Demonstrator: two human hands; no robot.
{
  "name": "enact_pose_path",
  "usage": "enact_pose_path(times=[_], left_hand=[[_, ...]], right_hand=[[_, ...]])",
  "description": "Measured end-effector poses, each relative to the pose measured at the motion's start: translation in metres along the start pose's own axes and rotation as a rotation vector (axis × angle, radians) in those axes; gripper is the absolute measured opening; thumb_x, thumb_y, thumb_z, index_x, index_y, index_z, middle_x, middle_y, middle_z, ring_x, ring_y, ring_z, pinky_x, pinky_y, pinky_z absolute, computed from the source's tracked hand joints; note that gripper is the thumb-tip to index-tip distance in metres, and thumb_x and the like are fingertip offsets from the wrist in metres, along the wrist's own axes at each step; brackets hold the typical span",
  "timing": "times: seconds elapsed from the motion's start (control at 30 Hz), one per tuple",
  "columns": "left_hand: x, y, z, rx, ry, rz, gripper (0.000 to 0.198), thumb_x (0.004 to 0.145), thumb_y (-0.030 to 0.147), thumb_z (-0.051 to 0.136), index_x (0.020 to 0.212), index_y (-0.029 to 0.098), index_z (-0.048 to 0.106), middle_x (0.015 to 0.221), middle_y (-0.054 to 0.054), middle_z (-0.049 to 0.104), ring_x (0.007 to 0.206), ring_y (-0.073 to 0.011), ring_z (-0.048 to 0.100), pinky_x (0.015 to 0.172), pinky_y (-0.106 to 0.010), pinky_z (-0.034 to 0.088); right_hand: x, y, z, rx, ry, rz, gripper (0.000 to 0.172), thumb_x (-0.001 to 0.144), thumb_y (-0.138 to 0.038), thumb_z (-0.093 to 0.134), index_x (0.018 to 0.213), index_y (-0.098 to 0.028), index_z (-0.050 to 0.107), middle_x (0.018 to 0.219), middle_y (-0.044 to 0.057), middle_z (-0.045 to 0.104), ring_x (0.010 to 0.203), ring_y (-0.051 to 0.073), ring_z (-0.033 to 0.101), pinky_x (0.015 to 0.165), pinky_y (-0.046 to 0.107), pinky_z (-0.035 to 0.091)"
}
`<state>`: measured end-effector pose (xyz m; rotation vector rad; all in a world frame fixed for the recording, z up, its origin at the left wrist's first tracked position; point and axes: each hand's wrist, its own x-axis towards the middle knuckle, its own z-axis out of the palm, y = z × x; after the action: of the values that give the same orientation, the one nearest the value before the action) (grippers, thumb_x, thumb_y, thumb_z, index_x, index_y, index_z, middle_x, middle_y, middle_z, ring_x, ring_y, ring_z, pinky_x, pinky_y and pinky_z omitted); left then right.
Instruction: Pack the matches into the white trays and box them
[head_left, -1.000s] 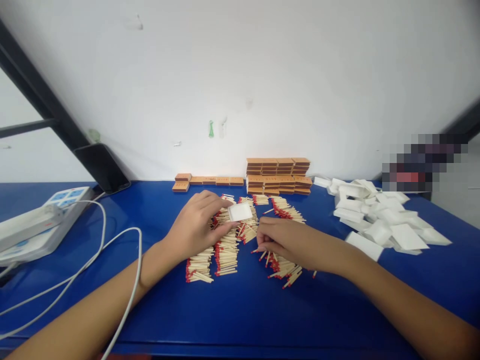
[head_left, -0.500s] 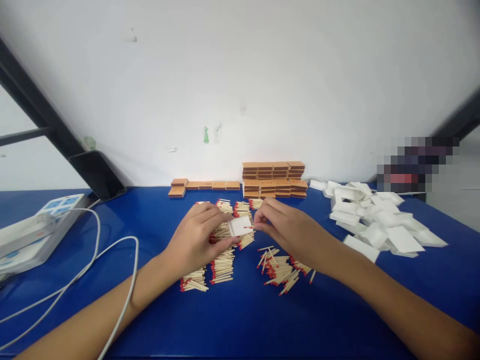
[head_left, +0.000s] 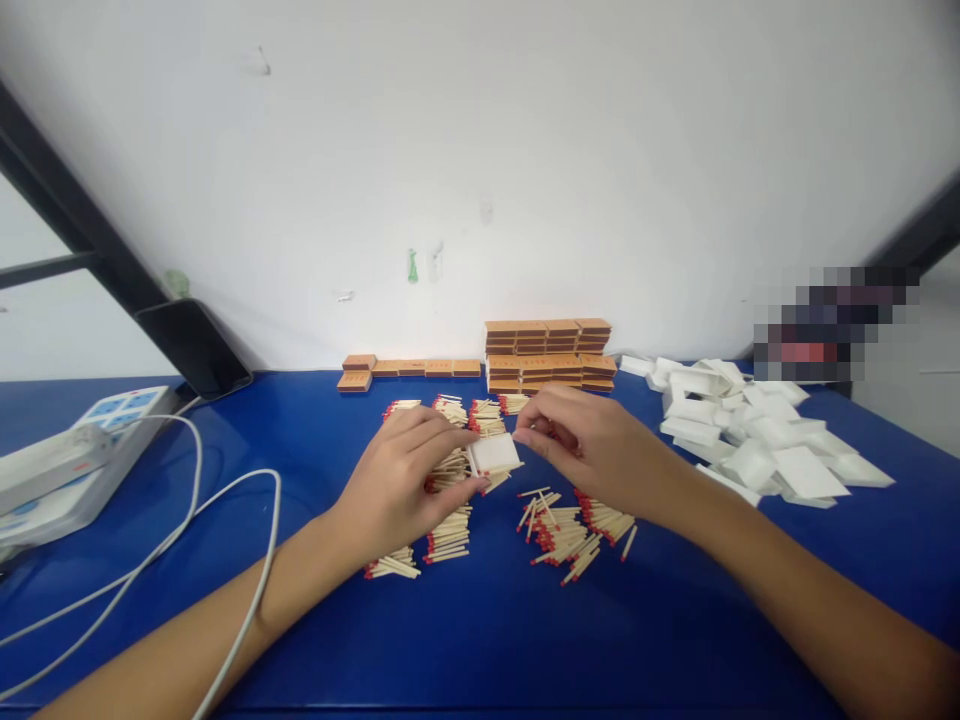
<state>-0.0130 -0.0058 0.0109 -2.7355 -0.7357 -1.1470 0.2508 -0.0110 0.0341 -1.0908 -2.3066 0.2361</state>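
My left hand (head_left: 405,470) pinches a small white matchbox tray (head_left: 494,453) by its left edge, holding it just above the blue table (head_left: 480,640). My right hand (head_left: 592,445) is at the tray's right edge with its fingers curled together; whether matches are between them is hidden. Neat bundles of red-tipped matches (head_left: 450,520) lie under and beside my left hand. A loose heap of matches (head_left: 570,530) lies below my right hand.
Brown matchbox sleeves (head_left: 550,356) are stacked by the wall, with a low row (head_left: 409,370) to their left. A pile of white trays (head_left: 757,430) lies at the right. A power strip (head_left: 82,450), white cables (head_left: 225,540) and a leaning phone (head_left: 193,345) are at the left.
My right hand rose from the loose match heap to the tray's right edge. My left hand kept hold of the tray, shifting it slightly right.
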Motion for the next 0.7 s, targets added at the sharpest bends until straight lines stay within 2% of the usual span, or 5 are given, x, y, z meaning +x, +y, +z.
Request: enact_pose_path(times=[0.13,0.43,0.7], left_hand=[[-0.002,-0.003,-0.001,-0.002,0.019,-0.027,0.034,0.096,0.036,0.078,0.122,0.017,0.07,0.102,-0.009,0.077,0.097,-0.0246,0.068,0.09,-0.043,0.055],[-0.003,-0.002,0.002,-0.021,0.004,-0.007,0.036,0.094,0.035,0.081,0.122,0.017,0.068,0.104,-0.009,0.077,0.1,-0.0256,0.069,0.092,-0.044,0.055],[-0.003,-0.003,0.002,-0.037,-0.017,-0.005,0.035,0.095,0.037,0.079,0.123,0.018,0.067,0.102,-0.01,0.078,0.1,-0.0272,0.07,0.091,-0.046,0.055]], right_hand=[[0.001,0.003,-0.003,0.123,-0.081,0.054,0.021,0.103,-0.041,0.063,0.093,-0.022,0.065,0.084,0.001,0.064,0.074,0.016,0.056,0.069,0.03,0.041],[0.003,-0.004,0.006,0.171,-0.178,0.023,0.024,0.104,-0.037,0.063,0.087,-0.021,0.064,0.077,-0.001,0.061,0.071,0.015,0.053,0.069,0.029,0.038],[0.0,-0.003,0.007,0.106,-0.264,0.054,0.029,0.11,-0.042,0.051,0.089,-0.022,0.055,0.09,0.003,0.064,0.08,0.019,0.057,0.072,0.031,0.039]])
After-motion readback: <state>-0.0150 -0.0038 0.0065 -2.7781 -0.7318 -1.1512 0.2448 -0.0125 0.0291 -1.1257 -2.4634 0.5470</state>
